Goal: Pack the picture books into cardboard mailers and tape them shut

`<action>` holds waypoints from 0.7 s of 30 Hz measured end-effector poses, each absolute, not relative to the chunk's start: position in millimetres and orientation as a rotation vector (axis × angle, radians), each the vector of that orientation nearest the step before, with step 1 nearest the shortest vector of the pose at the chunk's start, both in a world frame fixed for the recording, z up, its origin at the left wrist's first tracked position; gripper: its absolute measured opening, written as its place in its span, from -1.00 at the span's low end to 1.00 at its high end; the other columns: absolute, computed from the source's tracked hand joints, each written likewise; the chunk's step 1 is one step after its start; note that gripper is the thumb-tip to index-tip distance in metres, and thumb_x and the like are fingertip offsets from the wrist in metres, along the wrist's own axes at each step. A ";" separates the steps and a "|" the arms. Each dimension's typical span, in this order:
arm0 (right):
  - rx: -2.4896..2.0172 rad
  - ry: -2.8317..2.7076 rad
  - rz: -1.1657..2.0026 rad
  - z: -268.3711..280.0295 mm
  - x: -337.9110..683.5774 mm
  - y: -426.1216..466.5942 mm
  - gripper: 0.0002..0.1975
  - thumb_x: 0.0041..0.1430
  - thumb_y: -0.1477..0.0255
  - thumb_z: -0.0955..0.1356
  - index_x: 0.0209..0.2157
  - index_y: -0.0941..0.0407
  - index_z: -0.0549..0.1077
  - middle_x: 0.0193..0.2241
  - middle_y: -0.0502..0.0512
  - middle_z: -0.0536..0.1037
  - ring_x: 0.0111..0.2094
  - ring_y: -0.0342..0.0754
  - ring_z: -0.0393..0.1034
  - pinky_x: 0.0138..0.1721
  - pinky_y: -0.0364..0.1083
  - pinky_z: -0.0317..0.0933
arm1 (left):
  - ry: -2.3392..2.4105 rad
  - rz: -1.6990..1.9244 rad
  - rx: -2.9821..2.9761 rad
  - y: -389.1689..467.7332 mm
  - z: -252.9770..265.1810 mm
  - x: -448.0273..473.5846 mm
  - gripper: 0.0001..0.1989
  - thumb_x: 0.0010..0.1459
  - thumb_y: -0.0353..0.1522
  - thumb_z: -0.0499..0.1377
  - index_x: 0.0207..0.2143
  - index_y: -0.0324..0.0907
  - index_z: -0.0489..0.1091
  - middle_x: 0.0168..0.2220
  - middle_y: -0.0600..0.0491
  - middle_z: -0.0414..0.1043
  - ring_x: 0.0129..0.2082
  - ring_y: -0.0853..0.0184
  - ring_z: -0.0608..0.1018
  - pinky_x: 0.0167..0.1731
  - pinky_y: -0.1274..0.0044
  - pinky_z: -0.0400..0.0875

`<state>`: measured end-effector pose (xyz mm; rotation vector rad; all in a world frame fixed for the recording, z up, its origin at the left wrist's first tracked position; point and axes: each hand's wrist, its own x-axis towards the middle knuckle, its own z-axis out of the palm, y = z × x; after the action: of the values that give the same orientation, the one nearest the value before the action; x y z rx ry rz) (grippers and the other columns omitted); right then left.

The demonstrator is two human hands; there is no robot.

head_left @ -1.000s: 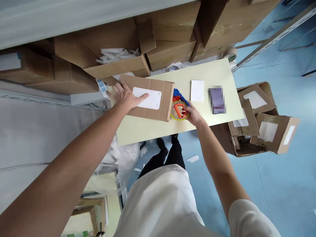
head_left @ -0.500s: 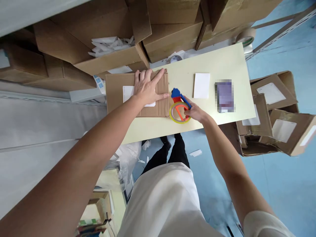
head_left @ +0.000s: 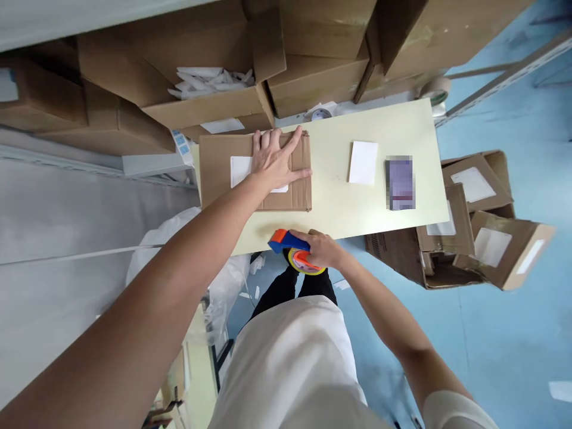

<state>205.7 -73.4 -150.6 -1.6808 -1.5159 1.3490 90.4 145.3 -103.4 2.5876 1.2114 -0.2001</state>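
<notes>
A pale cream table (head_left: 330,208) stands mid-view, its far end towards two o'clock. A whitish shelf board (head_left: 89,21) hangs overhead around ten o'clock, and a metal post (head_left: 509,77) slants at two. Blue floor (head_left: 513,333), faintly glossy under soft light, spreads at four; another cream tabletop (head_left: 201,357) sits at seven, a plain grey surface (head_left: 67,208) at nine

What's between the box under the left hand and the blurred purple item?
A white rectangular item lies between the box and purple item, as the head view shows.
</notes>
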 end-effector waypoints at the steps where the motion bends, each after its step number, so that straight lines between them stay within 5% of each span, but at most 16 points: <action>1: -1.708 -1.580 1.363 -144.7 209.6 -78.3 -0.30 -0.09 0.53 0.31 0.19 0.09 0.32 -0.41 0.04 0.51 -0.51 -0.11 0.41 -0.48 -0.19 0.26 | 1.221 -0.189 2.584 143.9 -102.6 89.1 0.17 -0.08 0.21 0.08 0.37 -0.10 -0.44 0.36 -0.19 -0.18 0.31 -0.20 -0.09 0.23 0.06 -0.39; 6: -1.822 -1.646 1.489 -94.3 262.2 -110.7 -0.20 -0.05 0.50 0.37 0.26 -0.09 0.17 -0.10 0.15 0.51 -0.21 0.09 0.47 -0.17 0.03 0.35 | 1.276 -0.048 2.553 136.3 -87.9 62.3 0.08 0.05 0.18 -0.03 0.35 -0.15 -0.55 0.37 -0.22 -0.18 0.32 -0.08 -0.02 0.21 0.12 -0.14; 11: -1.547 -1.286 1.518 -43.3 297.2 -130.5 -0.26 0.07 0.36 0.37 0.28 -0.12 0.12 0.18 0.06 0.34 0.15 0.17 0.27 0.13 0.19 0.19 | 1.597 -0.071 2.454 117.0 -66.2 10.0 -0.10 0.09 0.13 -0.05 0.35 -0.11 -0.17 0.33 -0.22 -0.03 0.31 -0.10 0.03 0.17 0.07 -0.05; 16: -1.377 -1.321 1.296 -17.6 317.2 -121.6 -0.26 0.01 0.47 0.34 0.26 -0.08 0.16 0.25 0.05 0.25 0.25 0.18 0.13 0.22 0.23 0.04 | 1.793 -0.203 2.277 103.4 -63.4 -4.0 -0.07 -0.02 0.15 0.07 0.31 -0.08 0.00 0.30 -0.23 0.03 0.27 -0.18 0.06 0.09 0.01 0.08; 21: -1.347 -1.639 0.850 35.2 334.7 -61.7 -0.31 0.08 0.48 0.34 0.26 -0.05 0.17 0.17 0.12 0.36 0.16 0.10 0.26 0.18 0.14 0.13 | 1.929 -0.117 2.115 95.7 -61.2 15.0 -0.11 -0.05 0.10 0.15 0.28 -0.06 0.08 0.27 -0.23 0.08 0.23 -0.17 0.14 0.08 0.05 0.11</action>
<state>334.7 -61.7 35.2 -1.3469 -1.6391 0.8501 15.0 95.7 -61.2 2.1153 1.9292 -0.1166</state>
